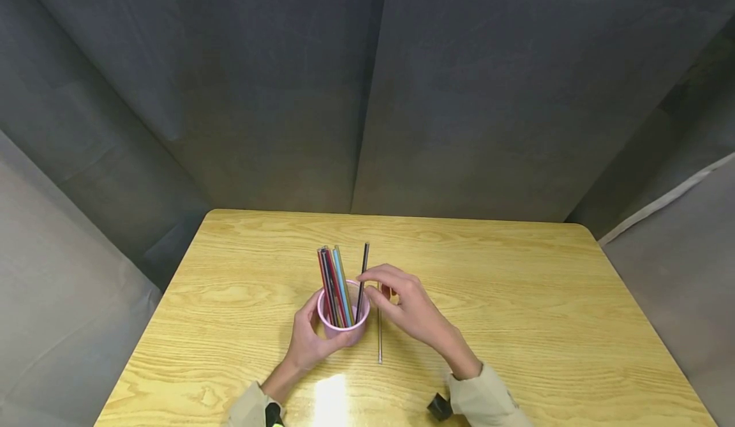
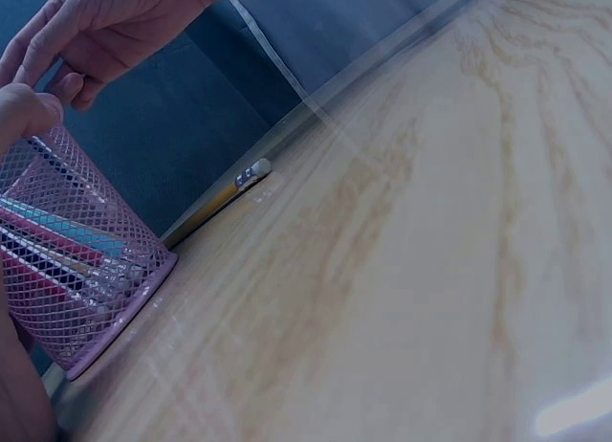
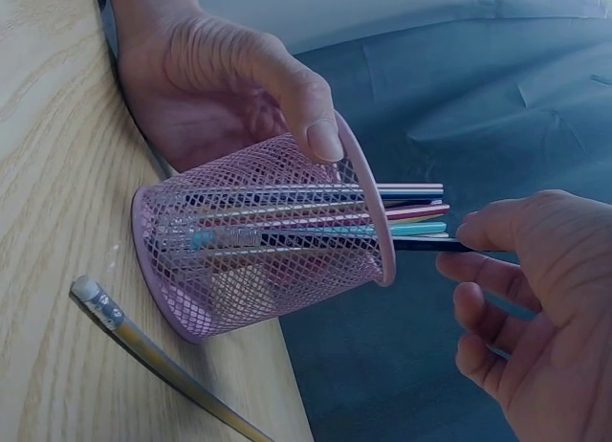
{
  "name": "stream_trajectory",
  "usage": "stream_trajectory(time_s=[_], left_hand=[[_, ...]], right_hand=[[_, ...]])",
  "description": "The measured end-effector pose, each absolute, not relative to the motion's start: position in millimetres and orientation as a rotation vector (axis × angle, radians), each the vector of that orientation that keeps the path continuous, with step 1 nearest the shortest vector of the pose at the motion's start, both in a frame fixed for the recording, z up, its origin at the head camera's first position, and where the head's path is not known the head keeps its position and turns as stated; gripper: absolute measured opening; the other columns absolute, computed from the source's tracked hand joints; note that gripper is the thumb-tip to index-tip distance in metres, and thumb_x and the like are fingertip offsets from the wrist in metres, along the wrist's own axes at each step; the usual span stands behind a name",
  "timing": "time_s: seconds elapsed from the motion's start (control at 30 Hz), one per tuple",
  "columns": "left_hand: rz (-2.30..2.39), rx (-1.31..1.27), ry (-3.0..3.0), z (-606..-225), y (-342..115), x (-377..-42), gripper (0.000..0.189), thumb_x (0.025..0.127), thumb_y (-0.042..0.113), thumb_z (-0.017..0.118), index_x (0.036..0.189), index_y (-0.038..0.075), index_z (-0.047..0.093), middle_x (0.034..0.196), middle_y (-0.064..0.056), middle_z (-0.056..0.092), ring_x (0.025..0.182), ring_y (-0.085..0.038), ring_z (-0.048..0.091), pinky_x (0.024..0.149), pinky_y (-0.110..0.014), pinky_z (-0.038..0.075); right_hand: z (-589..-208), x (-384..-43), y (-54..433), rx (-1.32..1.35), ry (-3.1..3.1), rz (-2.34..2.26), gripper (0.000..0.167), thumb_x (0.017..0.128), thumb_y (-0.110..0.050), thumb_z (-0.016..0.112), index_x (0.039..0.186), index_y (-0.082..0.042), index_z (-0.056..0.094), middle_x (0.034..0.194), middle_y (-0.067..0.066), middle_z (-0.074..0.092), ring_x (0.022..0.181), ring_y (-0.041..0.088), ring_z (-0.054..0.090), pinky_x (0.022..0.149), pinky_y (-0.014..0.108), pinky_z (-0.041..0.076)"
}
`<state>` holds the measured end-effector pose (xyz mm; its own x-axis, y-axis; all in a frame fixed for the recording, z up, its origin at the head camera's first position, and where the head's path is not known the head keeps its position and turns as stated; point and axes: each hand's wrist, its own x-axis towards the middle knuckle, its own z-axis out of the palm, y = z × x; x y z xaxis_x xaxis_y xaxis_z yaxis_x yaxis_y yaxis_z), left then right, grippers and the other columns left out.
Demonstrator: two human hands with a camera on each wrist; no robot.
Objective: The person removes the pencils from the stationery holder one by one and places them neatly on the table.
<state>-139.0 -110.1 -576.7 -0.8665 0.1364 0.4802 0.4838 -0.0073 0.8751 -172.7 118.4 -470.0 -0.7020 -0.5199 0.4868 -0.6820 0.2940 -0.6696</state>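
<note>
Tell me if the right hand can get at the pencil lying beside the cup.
Probably yes: the right hand is close, and the loose pencil lies uncovered at its near end. The hand pinches a dark pencil in the cup, though, so it would likely need to release that first.

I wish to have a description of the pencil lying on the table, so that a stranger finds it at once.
On the wooden table, find the pink mesh cup held by the left hand. Just right of the cup lies a yellowish pencil with a pale eraser. It alone lies on the tabletop; the other pencils are in the cup.
</note>
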Motion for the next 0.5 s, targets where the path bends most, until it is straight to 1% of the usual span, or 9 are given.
stream_trajectory(time_s=[0.27,0.5], left_hand=[[-1.971,-0.635,-2.011,-575.3,-109.3,-138.8,0.083,0.071,0.01,0.091,0.146,0.01,0.056,0.132,-0.024,0.066,0.122,-0.032,0.066,0.111,-0.036,0.051],[-1.962,-0.64,-2.01,-575.4,-109.4,-138.6,0.083,0.071,0.009,0.091,0.146,0.01,0.056,0.131,-0.025,0.067,0.12,-0.033,0.066,0.11,-0.036,0.052]], right_hand=[[-464.2,-172.1,122.2,1.099,-2.379,1.339,0.025,0.1,-0.007,0.069,0.124,-0.012,0.073,0.119,0.0,0.074,0.08,0.005,0.058,0.064,0.024,0.055],[-461.9,-173.0,123.7,1.114,-2.322,1.343,0.027,0.097,-0.005,0.072,0.123,-0.014,0.074,0.116,0.002,0.075,0.078,0.005,0.058,0.061,0.026,0.056]])
